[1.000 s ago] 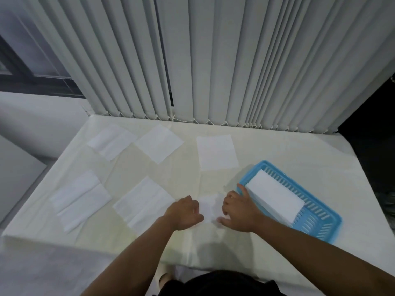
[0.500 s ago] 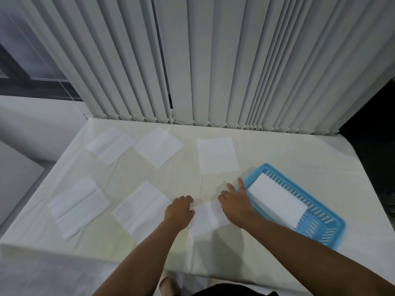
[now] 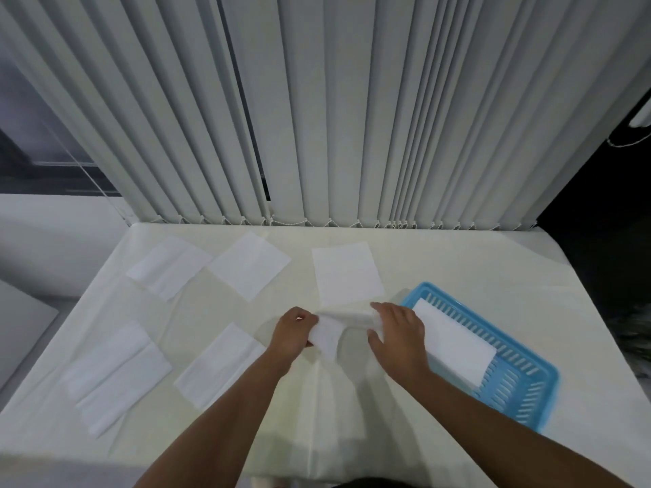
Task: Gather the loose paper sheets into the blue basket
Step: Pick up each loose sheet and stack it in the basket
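The sheet (image 3: pixel 331 329) in work was held up between both hands, just above the bench (image 3: pixel 440 262) near its middle. The left hand (image 3: pixel 294 331) pinched its left edge with closed fingers, and the right hand (image 3: pixel 396 329) held the right end; how the right fingers closed on the paper I could not see clearly, but they seemed to be holding it. The paper sagged and twisted between the two grips, so I judged it very light, thin and soft, more like tissue than stiff card. Such a sheet would fold or tear if pulled hard. It was best taken at two opposite edges, as here, or by one corner, and laid down gently.

The blue basket (image 3: pixel 521 392) stood at about four o'clock from the hands, just beside the right hand, and it already had a white stack (image 3: pixel 454 343) inside, lying a little slanted. The way from the hands to the basket looked free; only the near rim had to be passed over.

Five more sheets lay flat on the bench: one (image 3: pixel 347 272) at twelve o'clock, close to the hands, one (image 3: pixel 248 264) at eleven o'clock, one (image 3: pixel 169 267) at ten o'clock, one (image 3: pixel 220 364) at eight o'clock, and one (image 3: pixel 112 375) further at eight o'clock near the bench edge. Vertical blinds (image 3: pixel 352 118) hung behind the bench and did not disturb the work.
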A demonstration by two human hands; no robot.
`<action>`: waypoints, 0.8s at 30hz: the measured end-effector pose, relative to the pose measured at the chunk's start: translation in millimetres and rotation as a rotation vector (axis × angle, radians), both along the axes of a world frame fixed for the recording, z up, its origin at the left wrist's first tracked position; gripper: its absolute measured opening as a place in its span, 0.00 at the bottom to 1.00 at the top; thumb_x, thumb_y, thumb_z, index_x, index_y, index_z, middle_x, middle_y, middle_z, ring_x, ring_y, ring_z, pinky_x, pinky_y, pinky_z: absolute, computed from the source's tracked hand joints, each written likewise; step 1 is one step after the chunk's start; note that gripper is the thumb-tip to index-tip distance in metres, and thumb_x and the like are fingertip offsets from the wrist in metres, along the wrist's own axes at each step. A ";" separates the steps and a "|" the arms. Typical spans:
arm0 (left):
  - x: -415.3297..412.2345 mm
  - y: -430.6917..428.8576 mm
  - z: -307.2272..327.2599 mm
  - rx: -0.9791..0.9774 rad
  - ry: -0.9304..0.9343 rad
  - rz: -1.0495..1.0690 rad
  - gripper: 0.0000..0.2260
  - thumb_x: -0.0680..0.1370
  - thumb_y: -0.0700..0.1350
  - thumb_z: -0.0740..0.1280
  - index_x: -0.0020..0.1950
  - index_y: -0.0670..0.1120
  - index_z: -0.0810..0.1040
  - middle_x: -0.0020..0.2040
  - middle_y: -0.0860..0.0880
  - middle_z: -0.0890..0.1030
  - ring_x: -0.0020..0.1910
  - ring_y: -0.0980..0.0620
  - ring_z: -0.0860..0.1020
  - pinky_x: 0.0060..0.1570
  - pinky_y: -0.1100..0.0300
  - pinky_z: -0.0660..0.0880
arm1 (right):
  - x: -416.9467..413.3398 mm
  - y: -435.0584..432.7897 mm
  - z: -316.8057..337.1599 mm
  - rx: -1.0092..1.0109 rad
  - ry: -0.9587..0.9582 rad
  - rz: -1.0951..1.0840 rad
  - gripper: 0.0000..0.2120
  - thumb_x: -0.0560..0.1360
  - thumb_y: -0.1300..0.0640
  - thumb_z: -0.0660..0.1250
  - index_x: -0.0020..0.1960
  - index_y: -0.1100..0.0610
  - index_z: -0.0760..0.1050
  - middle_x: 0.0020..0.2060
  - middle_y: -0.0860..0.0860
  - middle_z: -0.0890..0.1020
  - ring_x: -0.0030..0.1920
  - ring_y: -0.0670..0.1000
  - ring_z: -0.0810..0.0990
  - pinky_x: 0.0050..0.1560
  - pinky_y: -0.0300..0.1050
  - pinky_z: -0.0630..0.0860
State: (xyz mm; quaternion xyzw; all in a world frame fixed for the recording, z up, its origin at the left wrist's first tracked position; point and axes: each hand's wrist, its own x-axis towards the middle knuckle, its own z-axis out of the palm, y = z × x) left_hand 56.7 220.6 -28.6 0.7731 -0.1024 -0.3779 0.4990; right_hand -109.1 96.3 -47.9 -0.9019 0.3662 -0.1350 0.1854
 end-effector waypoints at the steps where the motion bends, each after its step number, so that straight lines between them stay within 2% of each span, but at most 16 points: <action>1: 0.0 -5.1 5.8 -0.053 0.050 0.056 0.03 0.76 0.41 0.65 0.42 0.43 0.74 0.44 0.45 0.77 0.41 0.50 0.76 0.41 0.58 0.78 | -0.5 0.9 5.6 0.097 -0.041 -0.075 0.23 0.74 0.51 0.66 0.68 0.51 0.70 0.62 0.47 0.76 0.64 0.55 0.72 0.65 0.51 0.65; 3: -1.6 -16.9 14.5 -0.113 0.100 0.101 0.02 0.75 0.38 0.65 0.46 0.43 0.74 0.45 0.45 0.78 0.41 0.49 0.76 0.42 0.56 0.77 | 1.0 3.7 13.3 0.279 -0.109 -0.219 0.26 0.74 0.49 0.68 0.70 0.51 0.67 0.63 0.47 0.76 0.63 0.53 0.71 0.64 0.50 0.67; 6: -9.3 -35.1 25.0 -0.198 0.205 0.150 0.12 0.74 0.36 0.66 0.56 0.42 0.74 0.52 0.41 0.81 0.45 0.44 0.79 0.49 0.50 0.77 | 5.3 5.9 24.4 0.624 -0.233 -0.426 0.27 0.73 0.44 0.69 0.69 0.53 0.67 0.60 0.48 0.77 0.60 0.52 0.74 0.63 0.50 0.68; 8: -17.1 -45.0 29.1 -0.278 0.291 0.173 0.14 0.74 0.35 0.66 0.60 0.41 0.74 0.55 0.39 0.81 0.49 0.42 0.79 0.54 0.48 0.76 | 7.9 4.7 33.0 0.910 -0.348 -0.522 0.26 0.72 0.39 0.68 0.62 0.55 0.73 0.55 0.49 0.79 0.55 0.50 0.77 0.60 0.49 0.72; 10: -26.8 -52.6 31.6 -0.337 0.362 0.159 0.13 0.75 0.34 0.66 0.60 0.39 0.75 0.55 0.39 0.82 0.50 0.42 0.80 0.56 0.49 0.76 | 7.7 5.7 41.3 1.168 -0.396 -0.540 0.25 0.71 0.36 0.67 0.55 0.55 0.78 0.49 0.48 0.82 0.51 0.50 0.79 0.55 0.46 0.74; 12: -36.6 -58.4 32.6 -0.348 0.378 0.113 0.12 0.76 0.34 0.66 0.59 0.39 0.77 0.55 0.39 0.82 0.50 0.43 0.80 0.56 0.50 0.77 | 7.1 6.8 46.2 1.314 -0.473 -0.533 0.19 0.72 0.39 0.69 0.52 0.53 0.78 0.48 0.49 0.83 0.51 0.51 0.80 0.53 0.46 0.75; 14: -45.7 -62.8 33.4 -0.368 0.399 0.076 0.11 0.76 0.34 0.66 0.57 0.40 0.78 0.54 0.39 0.82 0.50 0.43 0.80 0.54 0.51 0.77 | 6.5 5.9 51.0 1.292 -0.601 -0.557 0.12 0.74 0.48 0.70 0.53 0.55 0.78 0.47 0.51 0.83 0.48 0.51 0.80 0.50 0.45 0.76; 16: -51.6 -66.1 35.2 -0.393 0.461 0.074 0.08 0.76 0.36 0.65 0.54 0.42 0.78 0.51 0.42 0.83 0.49 0.45 0.80 0.51 0.53 0.77 | 3.3 3.2 59.2 1.180 -0.647 -0.551 0.07 0.76 0.55 0.67 0.52 0.56 0.79 0.45 0.53 0.82 0.44 0.50 0.79 0.46 0.42 0.76; 18: -52.3 -69.7 38.9 -0.429 0.526 0.059 0.06 0.77 0.39 0.65 0.53 0.43 0.77 0.51 0.44 0.82 0.49 0.47 0.79 0.51 0.54 0.76 | -4.3 0.1 68.2 1.081 -0.595 -0.495 0.03 0.78 0.57 0.65 0.49 0.53 0.78 0.42 0.53 0.81 0.42 0.50 0.78 0.44 0.41 0.74; 20: -47.1 -75.5 42.8 -0.441 0.553 0.060 0.07 0.77 0.42 0.66 0.54 0.43 0.75 0.52 0.45 0.80 0.49 0.48 0.79 0.50 0.54 0.76 | -15.2 -3.2 74.9 1.063 -0.526 -0.438 0.03 0.78 0.57 0.65 0.45 0.52 0.76 0.41 0.52 0.80 0.41 0.49 0.77 0.44 0.40 0.73; 22: -38.6 -83.6 46.2 -0.425 0.558 0.091 0.08 0.77 0.42 0.67 0.55 0.43 0.75 0.51 0.46 0.80 0.47 0.49 0.78 0.47 0.57 0.76 | -28.5 -8.5 76.0 1.100 -0.486 -0.416 0.02 0.77 0.57 0.65 0.48 0.54 0.77 0.41 0.53 0.79 0.40 0.49 0.76 0.44 0.41 0.73; 24: -31.1 -93.3 50.5 -0.395 0.536 0.080 0.07 0.77 0.41 0.68 0.53 0.44 0.75 0.47 0.47 0.80 0.44 0.51 0.78 0.42 0.59 0.76 | -43.1 -14.4 73.1 1.117 -0.468 -0.410 0.05 0.76 0.58 0.66 0.51 0.57 0.78 0.41 0.53 0.80 0.39 0.49 0.76 0.44 0.42 0.72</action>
